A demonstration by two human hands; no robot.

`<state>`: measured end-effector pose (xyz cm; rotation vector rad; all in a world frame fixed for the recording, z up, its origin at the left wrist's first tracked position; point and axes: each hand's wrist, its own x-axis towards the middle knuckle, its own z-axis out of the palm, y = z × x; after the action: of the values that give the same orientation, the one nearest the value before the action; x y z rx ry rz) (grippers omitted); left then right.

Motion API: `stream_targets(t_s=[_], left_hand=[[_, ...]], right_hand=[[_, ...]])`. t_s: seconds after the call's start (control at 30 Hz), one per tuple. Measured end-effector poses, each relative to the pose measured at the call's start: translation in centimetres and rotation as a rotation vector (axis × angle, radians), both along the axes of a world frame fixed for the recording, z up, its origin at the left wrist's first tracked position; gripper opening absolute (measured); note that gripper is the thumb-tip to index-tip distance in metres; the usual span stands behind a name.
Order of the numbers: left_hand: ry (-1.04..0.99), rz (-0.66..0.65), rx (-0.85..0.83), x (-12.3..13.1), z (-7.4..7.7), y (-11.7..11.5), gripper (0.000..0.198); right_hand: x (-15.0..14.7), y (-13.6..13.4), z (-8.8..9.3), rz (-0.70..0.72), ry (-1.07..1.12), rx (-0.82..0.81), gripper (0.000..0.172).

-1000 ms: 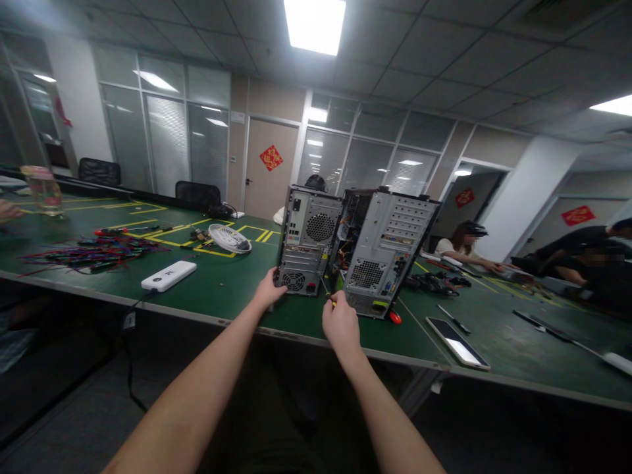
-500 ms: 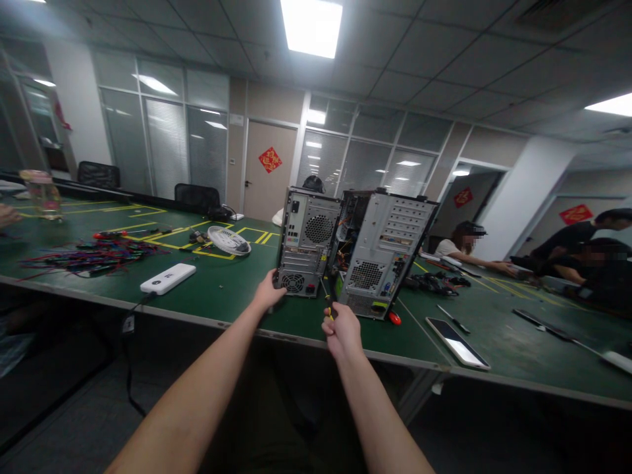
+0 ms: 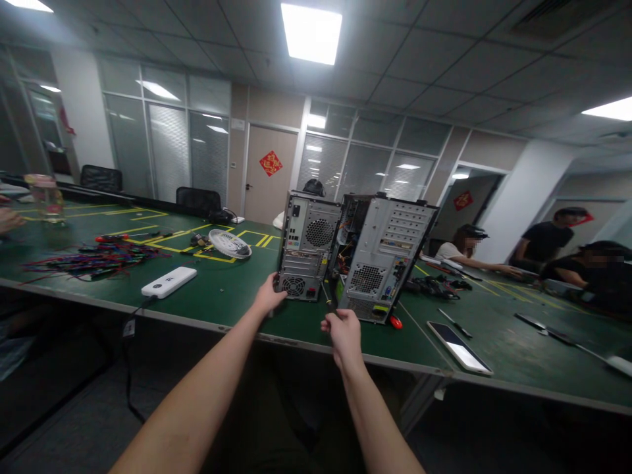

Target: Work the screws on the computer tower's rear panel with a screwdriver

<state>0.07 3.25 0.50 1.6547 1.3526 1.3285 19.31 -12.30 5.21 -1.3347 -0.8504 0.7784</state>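
From head height, the worn camera looked forward and somewhat down over the near edge of the green table (image 3: 217, 296), close behind the left hand (image 3: 269, 296) and right hand (image 3: 344, 329). It faced the rear panels of two computer towers (image 3: 365, 280) nearby, its wide view reaching the ceiling light (image 3: 312, 33) and far door (image 3: 271, 201).

The central red door sign (image 3: 271, 164) bears gold characters and the white device (image 3: 169, 282) digits, both too blurred to read.

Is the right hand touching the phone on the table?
Apart: the head view shows bare green table between the right hand and the phone.
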Motion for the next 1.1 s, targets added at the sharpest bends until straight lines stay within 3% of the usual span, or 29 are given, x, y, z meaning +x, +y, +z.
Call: stream_targets(t_s=[0.13, 0.23, 0.3, 0.4, 0.5, 0.83, 1.1], left_hand=[[0.015, 0.018, 0.008, 0.1, 0.4, -0.3, 0.082], [0.026, 0.024, 0.014, 0.1, 0.5, -0.4, 0.082], [0.035, 0.028, 0.007, 0.1, 0.5, -0.3, 0.082], [0.037, 0.029, -0.004, 0.1, 0.4, -0.3, 0.082], [0.028, 0.018, -0.009, 0.1, 0.4, -0.2, 0.082], [0.033, 0.027, -0.009, 0.1, 0.3, -0.1, 0.084], [0.03, 0.024, -0.001, 0.0, 0.0, 0.1, 0.084]], right_hand=[[0.7, -1.3, 0.4, -0.064, -0.278, -0.023, 0.007], [0.2, -2.1, 0.8, -0.137, -0.819, -0.024, 0.015], [-0.3, -2.2, 1.1, -0.151, -1.004, -0.016, 0.019], [-0.7, -2.2, 1.2, -0.131, -1.095, -0.049, 0.028], [-0.2, -2.1, 1.2, -0.077, -1.225, -0.049, 0.026], [2.4, -1.9, 1.8, 0.07, -1.849, -0.083, 0.042], [1.9, -1.6, 3.0, 0.183, -2.088, -0.033, 0.038]])
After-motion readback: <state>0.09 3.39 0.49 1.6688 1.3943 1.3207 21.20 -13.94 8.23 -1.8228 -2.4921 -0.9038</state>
